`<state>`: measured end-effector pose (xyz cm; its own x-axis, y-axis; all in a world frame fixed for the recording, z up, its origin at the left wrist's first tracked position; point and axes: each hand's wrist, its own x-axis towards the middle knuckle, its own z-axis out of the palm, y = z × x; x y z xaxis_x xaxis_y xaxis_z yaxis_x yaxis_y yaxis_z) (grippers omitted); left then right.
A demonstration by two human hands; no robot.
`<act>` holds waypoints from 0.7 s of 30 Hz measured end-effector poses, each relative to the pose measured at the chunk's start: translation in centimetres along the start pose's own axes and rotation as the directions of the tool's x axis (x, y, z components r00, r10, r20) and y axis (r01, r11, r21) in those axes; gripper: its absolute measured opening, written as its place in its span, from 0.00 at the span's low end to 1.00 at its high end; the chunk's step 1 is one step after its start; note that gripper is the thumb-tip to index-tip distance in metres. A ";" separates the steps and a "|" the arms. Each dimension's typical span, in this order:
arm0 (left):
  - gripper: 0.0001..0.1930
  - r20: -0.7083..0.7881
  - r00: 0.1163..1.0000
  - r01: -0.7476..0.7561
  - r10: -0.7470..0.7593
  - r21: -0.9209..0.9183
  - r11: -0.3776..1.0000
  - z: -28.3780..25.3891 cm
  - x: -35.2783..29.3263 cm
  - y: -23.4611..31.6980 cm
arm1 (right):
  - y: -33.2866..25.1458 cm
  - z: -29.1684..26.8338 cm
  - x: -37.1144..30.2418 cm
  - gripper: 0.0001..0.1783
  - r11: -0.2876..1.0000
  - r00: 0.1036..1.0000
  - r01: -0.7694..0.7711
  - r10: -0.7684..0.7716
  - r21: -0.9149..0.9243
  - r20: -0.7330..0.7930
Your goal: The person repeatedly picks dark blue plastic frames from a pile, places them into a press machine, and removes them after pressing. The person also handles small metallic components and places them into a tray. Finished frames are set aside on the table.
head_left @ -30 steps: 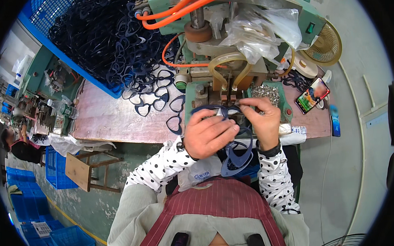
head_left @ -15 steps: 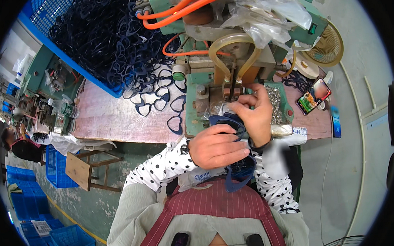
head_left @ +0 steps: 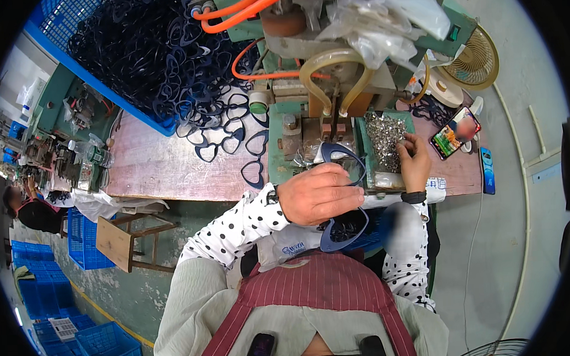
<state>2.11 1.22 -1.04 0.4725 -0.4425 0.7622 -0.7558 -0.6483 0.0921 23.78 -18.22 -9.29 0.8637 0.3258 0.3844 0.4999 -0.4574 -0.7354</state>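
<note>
At centre frame, my left hand point(head_left: 321, 194) is clenched around a dark blue heart-shaped eyeglass frame point(head_left: 342, 194), one lens ring poking out at its twelve o'clock and the other hanging at six. Off at two o'clock, my right hand point(head_left: 415, 161) pinches into a tray of small silvery metal parts point(head_left: 385, 135); I cannot tell if it grips any. Beyond sits a green machine point(head_left: 331, 80) with orange hoses. Loose frames point(head_left: 225, 126) spill from a blue crate point(head_left: 113, 99) at ten o'clock. A phone point(head_left: 455, 132) lies at three o'clock.
</note>
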 end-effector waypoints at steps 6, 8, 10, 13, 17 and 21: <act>0.19 -0.004 1.000 -0.010 0.010 0.038 0.999 0.0 0.0 0.1 | -0.3 0.8 -0.6 0.09 0.879 0.958 0.286 -0.278 -0.382 0.077; 0.17 -0.023 1.000 -0.016 0.018 0.064 0.998 0.2 -0.1 0.3 | -0.3 1.0 -0.4 0.07 0.907 0.976 0.216 -0.213 -0.360 0.050; 0.14 0.009 0.999 0.034 -0.036 0.189 0.981 -0.3 -0.3 1.0 | 0.0 0.9 -0.1 0.06 0.936 0.966 0.243 -0.258 -0.256 -0.029; 0.18 -0.140 0.989 0.106 -0.053 0.400 0.910 -1.5 -2.9 0.9 | -0.3 0.6 -0.2 0.06 0.979 0.985 0.155 -0.164 -0.130 -0.061; 0.05 -0.432 0.764 0.645 -0.479 0.524 0.556 -3.6 -11.3 -2.3 | 0.4 1.1 -0.4 0.07 0.993 0.986 0.106 -0.113 -0.060 -0.124; 0.19 -0.618 0.026 0.818 -0.786 0.465 -0.339 -6.2 -20.1 -5.7 | 1.1 1.3 -0.3 0.08 1.000 0.993 -0.002 0.001 -0.006 -0.117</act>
<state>-5.96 17.67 -12.91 0.3259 0.8808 0.3435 0.8534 -0.4304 0.2941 23.99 -17.70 -10.94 0.8658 0.2260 0.4465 0.4988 -0.4628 -0.7329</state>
